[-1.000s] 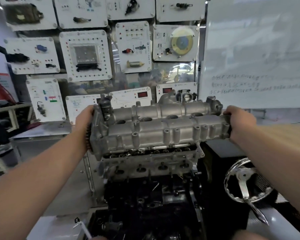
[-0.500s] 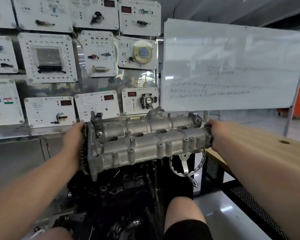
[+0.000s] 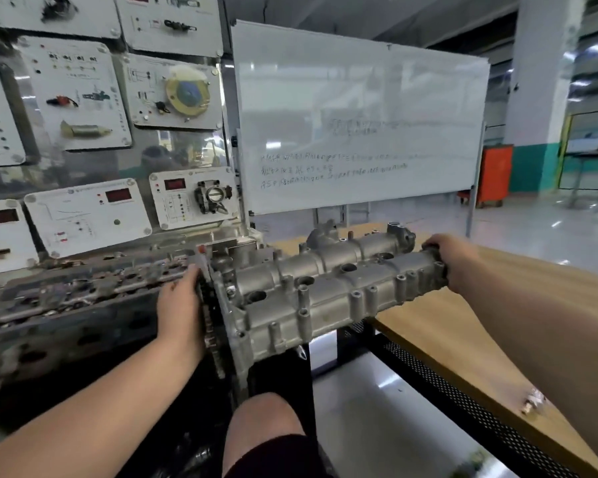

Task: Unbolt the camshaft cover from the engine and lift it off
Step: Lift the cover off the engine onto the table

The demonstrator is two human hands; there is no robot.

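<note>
At the centre of the frame I see the camshaft cover [image 3: 325, 291], a long grey casting, held in the air between two hands. Half a second ago it hung directly over the dark engine; now it has swung toward the right, and its far end hangs above the edge of a wooden table [image 3: 463, 326]. The engine [image 3: 69, 305], its top exposed, has slid to the left of the frame and looks blurred.

The left hand [image 3: 182, 305] presses against the cover's near end, beside the chain sprockets; its fingers are hidden behind the casting, so I cannot tell how tight that grip is. The right hand [image 3: 453, 260] curls its fingers around the far end.

I count one cover, two hands, one bare knee [image 3: 266, 426] at the bottom centre, and one small bolt-like metal piece [image 3: 532, 403] lying on the table at lower right.

The table is pale wood with a black perforated frame below. Behind stand one whiteboard [image 3: 359, 115] with faint handwriting, white training panels [image 3: 187, 88] across the upper left, and an orange cabinet [image 3: 494, 174] on a glossy floor at the right.
</note>
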